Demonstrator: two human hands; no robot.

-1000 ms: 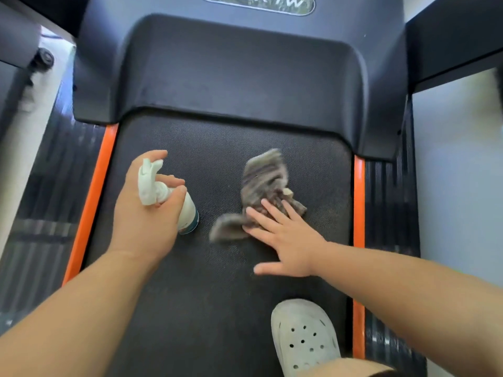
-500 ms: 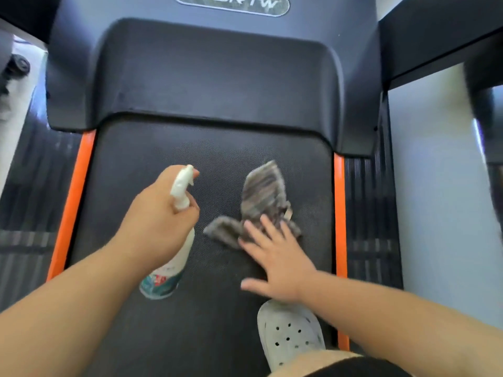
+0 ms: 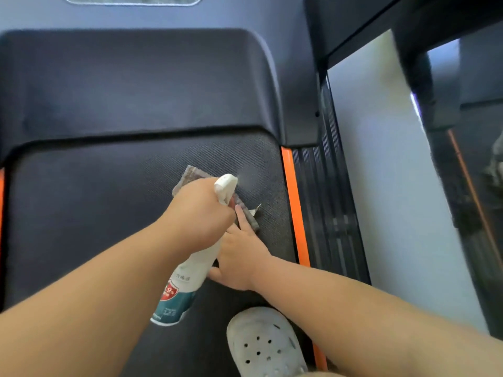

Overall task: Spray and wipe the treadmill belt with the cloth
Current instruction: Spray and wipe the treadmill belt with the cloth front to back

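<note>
- The belt [image 3: 95,213] fills the middle of my view, dark and textured. It runs out from under the motor cover [image 3: 136,83].
- The cloth [image 3: 192,175] lies on the belt's right half, near the orange strip [image 3: 295,210]. It is mostly hidden, with only a far corner and a right edge showing.
- My right hand [image 3: 239,257] rests on the cloth. The one finger [image 3: 241,213] I can see lies straight and flat on it, and the rest are covered.
- My left hand [image 3: 201,210] crosses over the right, fingers curled tight round the neck of the bottle [image 3: 187,278]. The nozzle points toward the strip, with a faint mist just ahead of it.
- My shoe [image 3: 264,341] stands on the belt just behind both hands.
- Risks, as I judge them:
  - With the nozzle this near the edge, spray could land on the strip and the rail beyond rather than on the belt.
  - With my arms crossed, a wipe now could knock the bottle or bunch the cloth.
  - A wet belt under the shoe could turn slippery if I shift my weight.
</note>
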